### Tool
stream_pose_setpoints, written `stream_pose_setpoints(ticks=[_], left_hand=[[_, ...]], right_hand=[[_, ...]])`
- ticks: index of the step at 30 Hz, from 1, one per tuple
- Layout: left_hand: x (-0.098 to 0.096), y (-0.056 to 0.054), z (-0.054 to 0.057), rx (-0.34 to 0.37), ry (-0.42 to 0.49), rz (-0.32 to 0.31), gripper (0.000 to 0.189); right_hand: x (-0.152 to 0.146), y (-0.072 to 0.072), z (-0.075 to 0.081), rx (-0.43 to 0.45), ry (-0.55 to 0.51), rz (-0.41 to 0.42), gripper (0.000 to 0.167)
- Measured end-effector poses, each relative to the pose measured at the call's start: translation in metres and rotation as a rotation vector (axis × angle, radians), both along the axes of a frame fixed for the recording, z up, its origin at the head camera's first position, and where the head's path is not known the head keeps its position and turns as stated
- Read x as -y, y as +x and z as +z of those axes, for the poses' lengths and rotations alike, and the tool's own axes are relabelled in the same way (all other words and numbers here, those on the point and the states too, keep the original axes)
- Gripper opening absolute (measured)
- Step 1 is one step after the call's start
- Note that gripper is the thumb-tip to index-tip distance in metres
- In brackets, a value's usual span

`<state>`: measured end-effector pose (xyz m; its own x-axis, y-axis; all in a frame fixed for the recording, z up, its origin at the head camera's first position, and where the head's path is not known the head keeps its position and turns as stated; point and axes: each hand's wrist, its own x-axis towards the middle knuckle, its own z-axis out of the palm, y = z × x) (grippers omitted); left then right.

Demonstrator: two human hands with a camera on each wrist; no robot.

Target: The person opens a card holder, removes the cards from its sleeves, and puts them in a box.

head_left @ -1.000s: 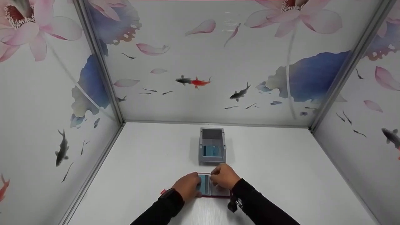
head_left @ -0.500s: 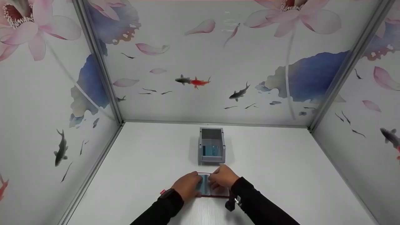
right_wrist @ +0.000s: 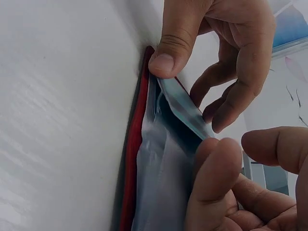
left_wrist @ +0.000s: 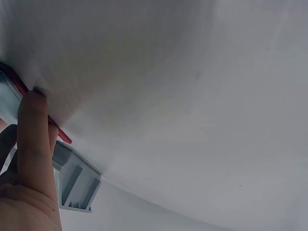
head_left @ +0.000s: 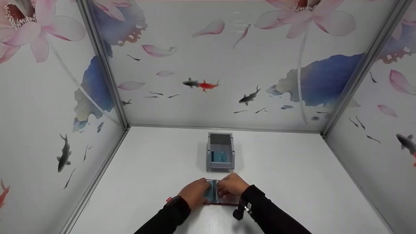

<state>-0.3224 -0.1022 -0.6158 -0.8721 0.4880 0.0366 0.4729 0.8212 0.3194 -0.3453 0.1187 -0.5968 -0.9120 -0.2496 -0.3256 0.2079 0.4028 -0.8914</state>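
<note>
A small red-covered card holder (head_left: pixel 224 204) with clear plastic sleeves lies open on the white table. My left hand (head_left: pixel 194 194) grips its left part, thumb at the near edge and fingers towards the far edge. In the right wrist view, that thumb presses on the corner of the holder, beside the red cover (right_wrist: pixel 133 144). A blue card (head_left: pixel 212 191) shows at a sleeve on the left page. My right hand (head_left: pixel 232 185) pinches the blue card's edge near the fold, over the right page. The clear sleeve (right_wrist: pixel 161 178) bulges open below it in the right wrist view.
Beyond the hands stands a grey open-topped bin (head_left: pixel 221 165) with blue cards (head_left: pixel 219 156) inside. White panels (head_left: pixel 214 113) printed with flowers and fish enclose the table at the back and both sides. A small black object (head_left: pixel 238 214) hangs from the right wrist.
The right hand has shifted slightly left towards the fold, and its knuckles sit a little lower. The left hand stays in place on the card holder.
</note>
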Motion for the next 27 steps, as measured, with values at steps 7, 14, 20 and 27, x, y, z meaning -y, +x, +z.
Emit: stream_pose_setpoints(ticks=[7,14,20,27], left_hand=[[0.000,0.003,0.001,-0.030,0.031,-0.022,0.046],[0.000,0.003,0.000,-0.045,0.032,-0.011,0.045],[0.001,0.002,-0.003,-0.030,0.032,-0.004,0.044],[0.003,0.002,-0.002,-0.010,0.058,0.008,0.039]], right_hand=[[0.005,0.004,-0.001,-0.089,0.079,0.008,0.019],[0.008,0.002,-0.004,-0.118,0.049,0.016,0.015],[0.002,-0.004,-0.014,-0.171,0.016,0.055,0.022],[0.004,-0.002,-0.007,-0.117,0.073,0.016,0.016]])
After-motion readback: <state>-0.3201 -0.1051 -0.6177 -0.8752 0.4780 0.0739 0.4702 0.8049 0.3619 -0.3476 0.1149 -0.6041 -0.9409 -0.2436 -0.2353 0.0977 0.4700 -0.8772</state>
